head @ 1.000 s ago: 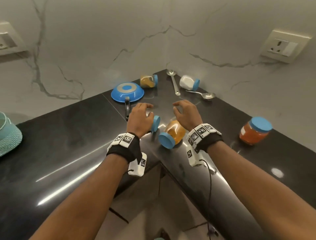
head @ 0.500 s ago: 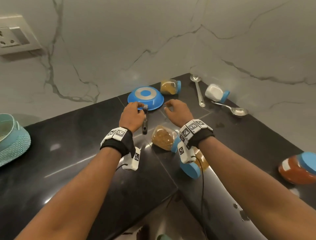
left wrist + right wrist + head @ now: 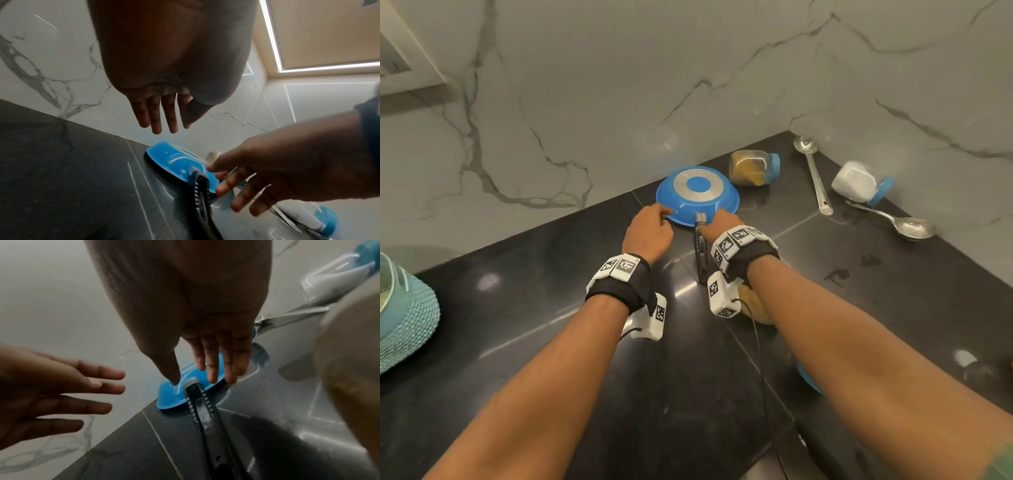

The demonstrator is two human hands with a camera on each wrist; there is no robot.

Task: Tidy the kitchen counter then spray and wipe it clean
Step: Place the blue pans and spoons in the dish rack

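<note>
A blue pan (image 3: pixel 697 195) lay upside down on the black table (image 3: pixel 534 342) near the wall, black handle (image 3: pixel 701 253) pointing toward the person. Both hands, left (image 3: pixel 647 234) and right (image 3: pixel 717 226), fingers straight, flanked its rim.

On the black stone counter (image 3: pixel 517 342): one upturned blue frying pan (image 3: pixel 697 195) with a black handle, two steel spoons (image 3: pixel 813 174), three visible blue-lidded clear plastic jars (image 3: pixel 755 168), one teal woven basket (image 3: pixel 407 318), two bare hands (image 3: pixel 647 234).

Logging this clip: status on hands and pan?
Left hand open, right hand open, both at pan rim. Pan upside down on counter. Nothing gripped.
</note>
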